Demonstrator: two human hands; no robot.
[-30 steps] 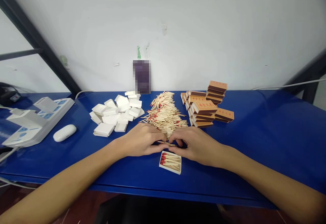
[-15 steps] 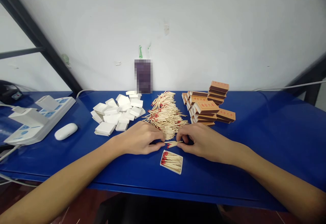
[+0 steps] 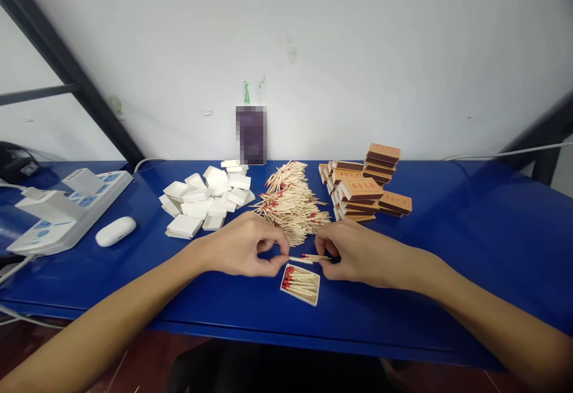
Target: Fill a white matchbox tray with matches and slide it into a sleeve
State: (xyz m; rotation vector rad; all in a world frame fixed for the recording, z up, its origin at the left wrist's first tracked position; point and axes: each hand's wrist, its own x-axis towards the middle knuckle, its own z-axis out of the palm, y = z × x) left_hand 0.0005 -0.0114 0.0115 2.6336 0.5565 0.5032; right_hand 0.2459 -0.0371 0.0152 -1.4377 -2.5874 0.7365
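Note:
Thumb and forefinger of my left hand pinch a few matchsticks just above the far edge of a white matchbox tray. Red-headed matches fill much of that tray, heads to the left. My right hand is closed on a few more matches, their red heads pointing left. Behind both hands lies a large heap of loose matches.
White empty trays are piled at the left. Orange-brown matchboxes are stacked at the right. A white earbud case and a power strip lie far left. A pixelated dark card leans on the wall.
Both hands have moved slightly nearer the tray. The right hand has shifted a little to the right, and the matches between the hands have separated into two groups.

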